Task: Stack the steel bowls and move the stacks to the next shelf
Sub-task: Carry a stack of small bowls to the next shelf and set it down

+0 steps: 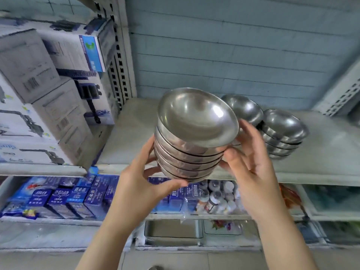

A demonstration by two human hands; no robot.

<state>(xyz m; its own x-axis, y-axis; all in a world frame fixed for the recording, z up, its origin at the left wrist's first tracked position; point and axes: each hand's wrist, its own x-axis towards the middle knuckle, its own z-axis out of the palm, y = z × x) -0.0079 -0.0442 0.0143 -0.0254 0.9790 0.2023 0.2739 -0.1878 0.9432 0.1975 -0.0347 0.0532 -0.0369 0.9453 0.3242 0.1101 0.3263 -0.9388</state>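
Both hands clasp a tilted stack of shiny round steel bowls point(191, 152) in the air over the front edge of the pale grey shelf board point(136, 133). The left hand point(140, 184) cups its side, thumb under the base, probably so the nested bowls cannot slip; the right hand point(251, 158) grips the opposite side. It holds about six bowls. Towards the board's back right sit a second stack point(282, 137) of about four and a partly hidden bowl group point(243, 110), count unclear.

Shiny silver-grey held bowl stack point(191, 151), thin dark lines btwn rims. Duller silver-grey: other bowl stacks point(282, 133). Off-white shelf point(327, 152). Pale blue back wall point(214, 45) w/ horiz. lines. White-grey boxes point(48, 90), blue print. Deep blue cartons point(60, 199), white lettering.
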